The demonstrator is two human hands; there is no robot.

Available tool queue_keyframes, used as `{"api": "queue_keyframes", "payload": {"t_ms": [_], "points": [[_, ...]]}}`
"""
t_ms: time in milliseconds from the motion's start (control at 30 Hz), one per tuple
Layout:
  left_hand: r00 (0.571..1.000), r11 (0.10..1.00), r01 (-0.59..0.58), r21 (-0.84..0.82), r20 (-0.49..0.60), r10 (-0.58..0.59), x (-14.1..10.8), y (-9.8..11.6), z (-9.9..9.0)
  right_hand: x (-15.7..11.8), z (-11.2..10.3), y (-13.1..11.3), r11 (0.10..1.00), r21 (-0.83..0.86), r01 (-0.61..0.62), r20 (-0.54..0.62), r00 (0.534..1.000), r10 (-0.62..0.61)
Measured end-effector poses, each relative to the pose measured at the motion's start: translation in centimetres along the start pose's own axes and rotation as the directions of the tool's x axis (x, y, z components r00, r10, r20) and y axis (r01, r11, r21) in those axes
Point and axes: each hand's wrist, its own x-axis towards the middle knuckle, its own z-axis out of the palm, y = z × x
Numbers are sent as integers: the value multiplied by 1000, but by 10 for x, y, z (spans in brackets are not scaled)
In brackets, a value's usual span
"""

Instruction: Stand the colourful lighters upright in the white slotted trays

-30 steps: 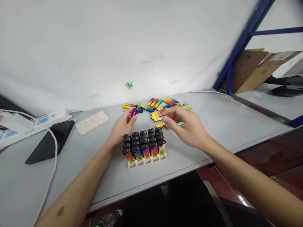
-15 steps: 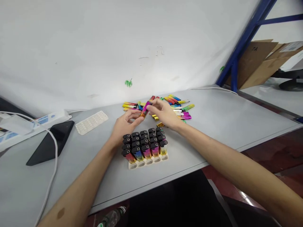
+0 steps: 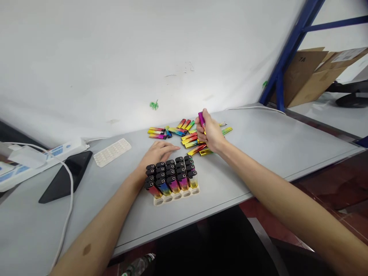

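Note:
My right hand (image 3: pixel 209 132) is closed around a magenta lighter (image 3: pixel 201 119), raised above the right part of a loose pile of shiny multicoloured lighters (image 3: pixel 188 140). On the table behind the tray rests my left hand (image 3: pixel 159 153), fingers extended and holding nothing. Just in front of it, rows of black-topped lighters (image 3: pixel 173 184) stand upright in a cream tray (image 3: pixel 177 196). The tray's front row of holes is bare. Some loose lighters (image 3: pixel 157 133) lie together at the pile's left side.
A second cream tray (image 3: pixel 112 152) lies at the left, beside a black phone (image 3: pixel 66 176) and a white power strip (image 3: pixel 43 159) with a cable. Cardboard boxes (image 3: pixel 310 76) stand behind the blue frame (image 3: pixel 280 73) at the right. A bottle (image 3: pixel 139 265) is below the table edge.
My right hand has moved right, away from my left hand, with the magenta lighter. My left hand has let go and lowered to the table. The view has shifted slightly.

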Motion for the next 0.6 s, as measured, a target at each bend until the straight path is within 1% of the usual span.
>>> {"api": "queue_keyframes", "payload": {"t_ms": [67,133,200,233,300,367,467,600], "points": [[998,999,-31,-10,54,31,4,-2,3,-3,5,4,998,-29,56,26,998,-55],[996,999,-42,-1,80,41,7,-4,5,-6,10,7,997,-39,72,56,996,-69],[990,995,-76,61,123,68,10,-4,6,-6,13,10,999,-36,18,71,997,-15],[983,988,-110,113,161,91,10,-3,6,-6,14,12,999,-39,-22,70,997,24],[958,953,-201,225,251,142,12,-1,5,-5,15,14,994,-48,-94,71,993,97],[931,908,-285,307,315,185,13,1,3,-4,14,15,989,-52,-138,84,986,142],[914,868,-343,358,339,221,13,3,2,-5,13,15,986,-23,-163,111,980,165],[927,872,-340,354,283,246,10,1,3,-7,11,12,986,16,-163,126,979,160]]}}
